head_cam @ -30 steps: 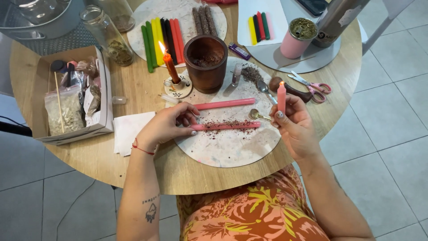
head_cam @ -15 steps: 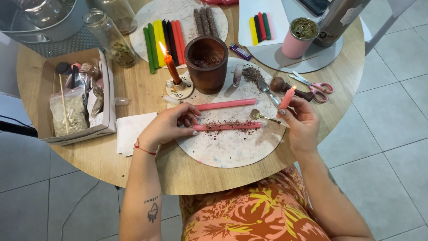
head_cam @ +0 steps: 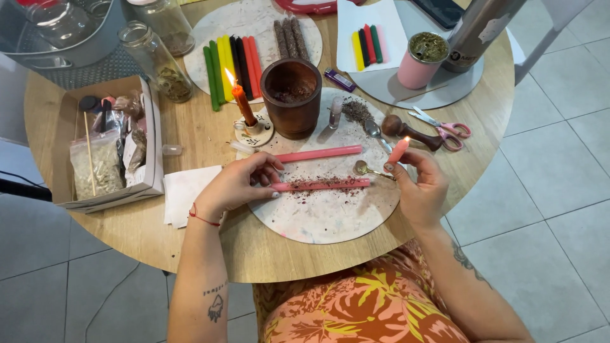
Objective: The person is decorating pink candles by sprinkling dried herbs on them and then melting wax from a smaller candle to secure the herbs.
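My left hand (head_cam: 238, 183) pinches the left end of a long pink candle (head_cam: 324, 185) that lies on a round speckled board (head_cam: 330, 213), dusted with dried herb flakes. A second long pink candle (head_cam: 321, 154) lies just beyond it. My right hand (head_cam: 419, 185) holds a short lit pink candle (head_cam: 398, 151), tilted left with its flame over a small gold spoon (head_cam: 365, 169) resting on the board.
A lit orange candle (head_cam: 243, 105) in a small holder stands by a brown mortar (head_cam: 291, 95). Coloured candles (head_cam: 230, 60), a pestle (head_cam: 410, 130), pink scissors (head_cam: 445, 129), a pink cup (head_cam: 420, 59), glass jars (head_cam: 157, 62), a paper napkin (head_cam: 185, 190) and a cardboard box of bags (head_cam: 105, 143) crowd the round wooden table (head_cam: 267, 248).
My right hand has tipped the short lit candle from upright to leaning left and lowered it toward the gold spoon. My left hand stays on the herb-covered candle.
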